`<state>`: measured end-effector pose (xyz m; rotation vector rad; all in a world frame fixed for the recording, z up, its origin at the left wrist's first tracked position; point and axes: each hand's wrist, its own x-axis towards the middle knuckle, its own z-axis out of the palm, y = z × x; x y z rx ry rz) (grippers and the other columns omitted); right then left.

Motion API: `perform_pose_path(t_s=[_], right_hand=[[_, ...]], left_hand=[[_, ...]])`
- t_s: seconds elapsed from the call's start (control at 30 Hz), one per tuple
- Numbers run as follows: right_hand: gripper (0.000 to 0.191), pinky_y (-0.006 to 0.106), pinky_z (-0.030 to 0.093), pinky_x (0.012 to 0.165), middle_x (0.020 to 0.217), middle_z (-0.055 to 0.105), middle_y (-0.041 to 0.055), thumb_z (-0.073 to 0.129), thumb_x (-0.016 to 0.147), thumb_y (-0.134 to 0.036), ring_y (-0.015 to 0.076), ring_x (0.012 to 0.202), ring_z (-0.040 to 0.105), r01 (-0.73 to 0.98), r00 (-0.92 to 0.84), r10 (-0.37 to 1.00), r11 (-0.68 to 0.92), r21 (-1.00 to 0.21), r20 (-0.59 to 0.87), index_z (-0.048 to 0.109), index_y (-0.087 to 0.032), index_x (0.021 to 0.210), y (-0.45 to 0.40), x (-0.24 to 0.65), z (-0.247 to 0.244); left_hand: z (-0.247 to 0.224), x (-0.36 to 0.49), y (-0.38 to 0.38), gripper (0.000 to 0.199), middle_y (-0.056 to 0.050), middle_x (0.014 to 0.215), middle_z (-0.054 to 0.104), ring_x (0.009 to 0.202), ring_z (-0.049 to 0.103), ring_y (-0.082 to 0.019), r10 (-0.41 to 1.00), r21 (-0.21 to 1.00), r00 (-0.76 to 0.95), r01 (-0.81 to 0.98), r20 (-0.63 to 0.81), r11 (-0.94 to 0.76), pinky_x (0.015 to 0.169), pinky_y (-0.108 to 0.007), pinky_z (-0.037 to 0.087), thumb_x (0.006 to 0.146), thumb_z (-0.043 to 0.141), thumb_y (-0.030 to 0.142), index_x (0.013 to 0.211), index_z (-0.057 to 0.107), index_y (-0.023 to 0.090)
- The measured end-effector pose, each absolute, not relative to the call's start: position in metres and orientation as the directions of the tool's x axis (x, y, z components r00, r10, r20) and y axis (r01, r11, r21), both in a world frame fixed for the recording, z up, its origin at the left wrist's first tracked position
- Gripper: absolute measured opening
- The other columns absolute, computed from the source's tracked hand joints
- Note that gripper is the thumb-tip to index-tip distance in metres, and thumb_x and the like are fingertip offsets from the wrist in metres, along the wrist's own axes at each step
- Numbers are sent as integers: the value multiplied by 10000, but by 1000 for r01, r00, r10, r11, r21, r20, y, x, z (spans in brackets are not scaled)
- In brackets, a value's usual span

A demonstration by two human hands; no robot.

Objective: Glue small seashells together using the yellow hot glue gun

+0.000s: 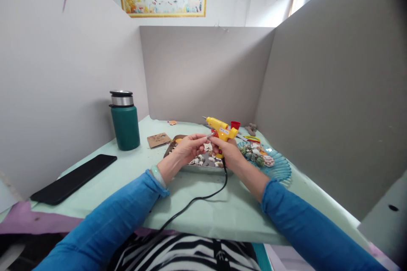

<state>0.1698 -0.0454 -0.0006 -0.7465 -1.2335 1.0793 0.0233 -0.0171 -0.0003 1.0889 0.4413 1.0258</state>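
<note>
My right hand is wrapped round the handle of a yellow hot glue gun, its metal nozzle pointing up and to the left. A black cord runs from the handle's base down towards my lap. Close by, my left hand pinches a small greyish piece, too small to name. The fingertips of both hands nearly meet there, just below the gun's body. Under the hands lies a metal tray with several seashells in it, partly hidden by the hands.
To the right sits a blue glass plate of shells; behind it are yellow-handled scissors and a red cup. On the left stand a green bottle, a black flat case and a brown card. Grey partitions enclose the table.
</note>
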Motion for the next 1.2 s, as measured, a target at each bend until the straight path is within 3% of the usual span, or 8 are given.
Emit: perform_pose_path(t_s=[0.47, 0.57, 0.63, 0.7, 0.8, 0.93, 1.07, 1.2], right_hand=[[197, 207, 381, 396, 465, 444, -65, 669, 661, -303, 64, 388, 380, -266, -5, 934, 344, -900, 358, 514, -181, 666, -41, 174, -5], [206, 207, 383, 385, 474, 454, -65, 679, 644, -289, 57, 380, 371, -272, 12, 937, 338, -901, 348, 506, -179, 638, -39, 176, -6], [210, 202, 382, 380, 465, 452, -63, 681, 640, -282, 56, 378, 372, -254, 26, 942, 331, -909, 335, 500, -178, 617, -39, 178, -7], [207, 199, 381, 376, 455, 446, -62, 681, 642, -272, 56, 376, 373, -236, 41, 946, 322, -917, 322, 500, -177, 611, -38, 178, -7], [199, 196, 382, 371, 465, 458, -57, 685, 640, -267, 54, 376, 371, -234, 52, 950, 312, -921, 309, 507, -178, 622, -37, 179, -8], [206, 199, 384, 368, 451, 458, -54, 690, 635, -273, 58, 373, 373, -221, 55, 956, 293, -930, 288, 506, -183, 610, -36, 177, -9], [214, 202, 376, 364, 428, 448, -58, 689, 628, -265, 62, 364, 370, -211, 47, 960, 281, -936, 277, 491, -188, 600, -38, 175, -8], [200, 203, 373, 363, 423, 446, -61, 686, 627, -256, 61, 357, 367, -210, 43, 961, 277, -937, 275, 497, -190, 614, -39, 174, -8]], left_hand=[[7, 11, -11, 280, -37, 758, 641, 493, 520, -52, 866, 943, 461, -332, 193, -33, 576, -237, 478, 652, 754, 213, 883, 633, 112], [12, 0, -4, 238, -46, 743, 633, 511, 525, -81, 914, 969, 343, -193, 215, -155, 583, -263, 470, 662, 731, 276, 797, 616, 118], [11, -6, 3, 196, -38, 691, 619, 502, 510, -94, 926, 954, 241, 5, 290, -300, 542, -246, 431, 677, 699, 295, 741, 613, 131], [9, -10, 9, 149, -39, 639, 614, 507, 507, -115, 904, 868, 228, 271, 363, -417, 531, -243, 395, 710, 641, 290, 692, 630, 143], [2, -12, 16, 113, -57, 650, 646, 594, 545, -165, 841, 578, 302, 620, 449, -531, 607, -266, 393, 713, 598, 235, 676, 687, 176], [-9, -8, 21, 123, -90, 763, 682, 789, 590, -234, 805, 280, 427, 782, 412, -558, 733, -290, 395, 662, 611, 184, 699, 722, 222], [-15, -4, 21, 100, -94, 722, 665, 819, 593, -246, 839, 215, 442, 828, 317, -517, 764, -297, 394, 621, 638, 178, 673, 711, 222], [-19, -3, 21, 29, -112, 722, 659, 836, 597, -246, 848, 310, 427, 799, 314, -516, 766, -284, 400, 597, 673, 191, 616, 689, 205]])
